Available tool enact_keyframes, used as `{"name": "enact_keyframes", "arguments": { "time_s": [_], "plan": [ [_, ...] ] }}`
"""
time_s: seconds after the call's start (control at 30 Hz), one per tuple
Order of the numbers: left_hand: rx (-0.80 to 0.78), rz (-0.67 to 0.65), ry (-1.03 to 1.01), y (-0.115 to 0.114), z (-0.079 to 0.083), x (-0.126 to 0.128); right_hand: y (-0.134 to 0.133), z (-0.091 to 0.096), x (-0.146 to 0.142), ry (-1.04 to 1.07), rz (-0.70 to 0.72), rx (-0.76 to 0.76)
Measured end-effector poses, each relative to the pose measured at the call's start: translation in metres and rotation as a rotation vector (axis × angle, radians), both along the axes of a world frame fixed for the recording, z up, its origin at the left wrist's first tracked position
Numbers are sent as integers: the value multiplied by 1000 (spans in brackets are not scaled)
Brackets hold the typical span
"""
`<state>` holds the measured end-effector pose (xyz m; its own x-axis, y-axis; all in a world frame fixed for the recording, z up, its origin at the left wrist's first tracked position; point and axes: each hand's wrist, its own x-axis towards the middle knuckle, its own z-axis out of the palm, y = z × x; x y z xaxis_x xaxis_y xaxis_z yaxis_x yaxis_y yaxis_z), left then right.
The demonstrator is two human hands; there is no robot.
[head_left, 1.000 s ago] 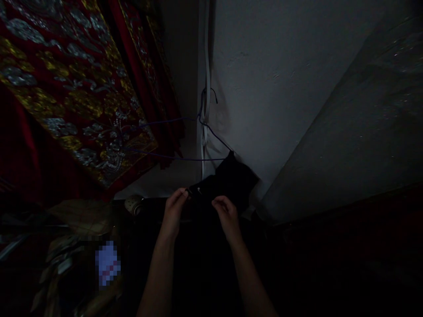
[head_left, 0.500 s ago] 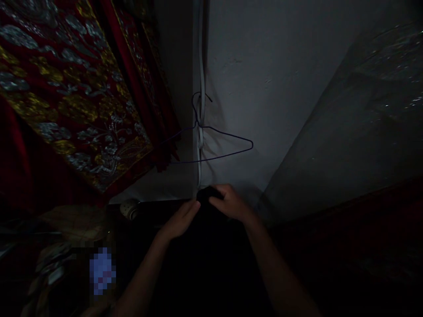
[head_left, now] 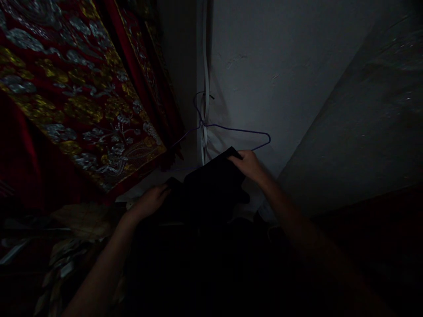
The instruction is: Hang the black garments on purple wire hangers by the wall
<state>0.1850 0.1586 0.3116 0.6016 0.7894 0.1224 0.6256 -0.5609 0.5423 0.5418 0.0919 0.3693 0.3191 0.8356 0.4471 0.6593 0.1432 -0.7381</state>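
While the left hand (head_left: 152, 200) and right hand (head_left: 247, 164) clamp their fingers on its upper edge, the black garment (head_left: 211, 189) spreads between them — long edge slanting up toward the right hand. Behind it, a purple wire hanger (head_left: 238, 129) hooks a white cable (head_left: 206, 70); embroidered red cloth (head_left: 79, 97) hangs left — beyond, a dim grey wall (head_left: 280, 79).

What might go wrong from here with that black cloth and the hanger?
The black cloth, held by the left hand and right hand, might catch on the thin hanger just behind it. A tug could then unhook the hanger, which seems hung on the white cord. The hanger's left end, close to the red embroidered cloth, could also snag its decoration.
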Motion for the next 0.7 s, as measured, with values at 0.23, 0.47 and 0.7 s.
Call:
{"name": "enact_keyframes", "arguments": {
  "time_s": [0.23,0.47,0.7],
  "plan": [
    [198,46,-220,5,53,-4,-17,16,-3,-17,-36,-7],
    [330,213,-334,8,59,-16,-18,0,-19,66,-31,23],
    [274,92,-266,0,54,-15,-20,2,-14,63,-76,113]
  ]
}}
